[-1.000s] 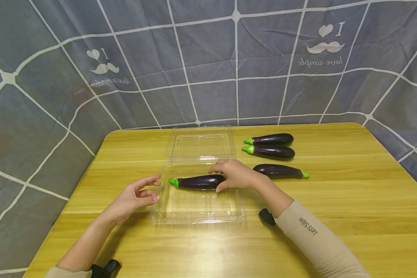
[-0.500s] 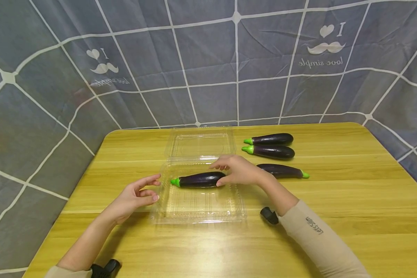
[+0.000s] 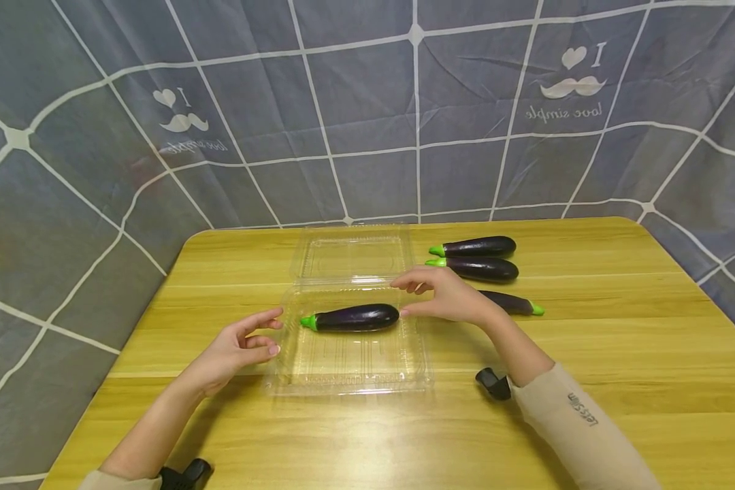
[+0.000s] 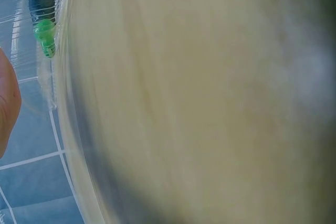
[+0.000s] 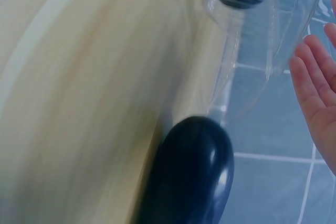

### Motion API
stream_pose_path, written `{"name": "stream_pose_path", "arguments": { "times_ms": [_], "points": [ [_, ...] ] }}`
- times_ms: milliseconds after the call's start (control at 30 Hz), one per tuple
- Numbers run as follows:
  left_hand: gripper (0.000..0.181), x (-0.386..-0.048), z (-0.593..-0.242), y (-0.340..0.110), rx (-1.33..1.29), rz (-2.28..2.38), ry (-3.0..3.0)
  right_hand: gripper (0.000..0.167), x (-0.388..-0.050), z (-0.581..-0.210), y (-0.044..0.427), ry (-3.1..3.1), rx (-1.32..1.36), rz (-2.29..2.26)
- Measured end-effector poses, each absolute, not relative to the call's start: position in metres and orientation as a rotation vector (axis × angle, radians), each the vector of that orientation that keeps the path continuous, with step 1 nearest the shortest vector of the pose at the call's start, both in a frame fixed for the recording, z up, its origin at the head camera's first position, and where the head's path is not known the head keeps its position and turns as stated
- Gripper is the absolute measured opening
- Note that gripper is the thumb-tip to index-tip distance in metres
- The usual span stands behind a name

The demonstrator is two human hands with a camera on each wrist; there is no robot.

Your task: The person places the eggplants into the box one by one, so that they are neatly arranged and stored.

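A dark purple eggplant (image 3: 358,318) with a green stem lies inside the clear plastic clamshell container (image 3: 349,389), whose lid (image 3: 353,253) is folded back. Just off the eggplant's blunt right end, my right hand (image 3: 447,297) hovers over the container's right rim with its fingers loosely bent and nothing in them. At the container's left edge my left hand (image 3: 234,350) holds nothing, thumb and fingers apart. Part of another eggplant (image 3: 513,303) shows behind the right wrist; in the right wrist view an eggplant's rounded end (image 5: 191,166) sits below the fingers (image 5: 314,72).
Two more eggplants, a rear one (image 3: 480,246) and one just in front (image 3: 481,269), lie side by side right of the lid. The wooden table (image 3: 367,442) meets a grey checked cloth (image 3: 367,122) at its back. Black wrist devices sit beneath both forearms.
My right hand has let go of the eggplant in the container and drawn back to the right. That eggplant has shifted very slightly. The left hand stays where it was.
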State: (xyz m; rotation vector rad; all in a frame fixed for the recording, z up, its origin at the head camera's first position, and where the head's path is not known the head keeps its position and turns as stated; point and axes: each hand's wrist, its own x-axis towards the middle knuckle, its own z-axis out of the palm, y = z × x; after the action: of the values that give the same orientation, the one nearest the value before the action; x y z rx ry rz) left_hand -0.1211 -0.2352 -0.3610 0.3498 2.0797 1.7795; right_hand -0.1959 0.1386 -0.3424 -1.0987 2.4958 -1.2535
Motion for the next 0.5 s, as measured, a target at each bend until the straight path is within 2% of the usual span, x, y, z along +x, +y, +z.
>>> {"name": "stream_pose_path", "arguments": {
  "times_ms": [500],
  "points": [
    [0.067,-0.122,-0.366,-0.236,0.351,1.777,2.089,0.041,-0.184,-0.346,0.184,2.594,-0.990,-1.286]
  ]
}}
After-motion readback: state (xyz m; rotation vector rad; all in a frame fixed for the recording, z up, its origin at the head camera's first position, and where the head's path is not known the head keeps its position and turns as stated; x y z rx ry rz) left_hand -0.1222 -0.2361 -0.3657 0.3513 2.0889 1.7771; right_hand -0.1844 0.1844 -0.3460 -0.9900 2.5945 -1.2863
